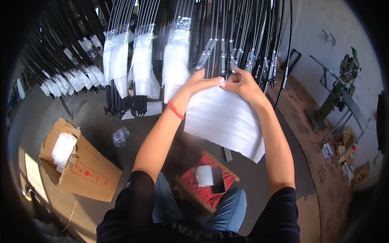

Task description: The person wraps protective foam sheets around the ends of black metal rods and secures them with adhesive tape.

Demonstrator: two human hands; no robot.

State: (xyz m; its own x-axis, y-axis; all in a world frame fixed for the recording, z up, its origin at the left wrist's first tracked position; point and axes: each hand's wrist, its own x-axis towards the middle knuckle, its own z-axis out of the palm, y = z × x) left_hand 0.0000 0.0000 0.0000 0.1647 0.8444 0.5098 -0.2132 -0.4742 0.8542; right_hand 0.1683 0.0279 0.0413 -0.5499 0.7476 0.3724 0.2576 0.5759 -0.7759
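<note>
A white foam sheet (223, 117) hangs from both my hands, its upper edge pinched under my thumbs. My left hand (199, 84) wears a red string at the wrist and grips the sheet's top left part. Close beside it, my right hand (244, 86) grips the top right part, thumbs nearly touching. Behind the sheet, my fingers reach around the lower ends of black metal rods (214, 26) with hinged joints; what the fingertips press on is hidden. To the left, several bundles of rods have their ends wrapped in white foam (177, 60) and clear tape.
A woven red stool (190, 184) stands between my knees, carrying a tape roll (204, 175) and a phone (218, 180). At left is a cardboard box (95, 172) of white sheets. Crumpled clear plastic (120, 137) lies on the floor. A green machine (338, 89) stands by the right wall.
</note>
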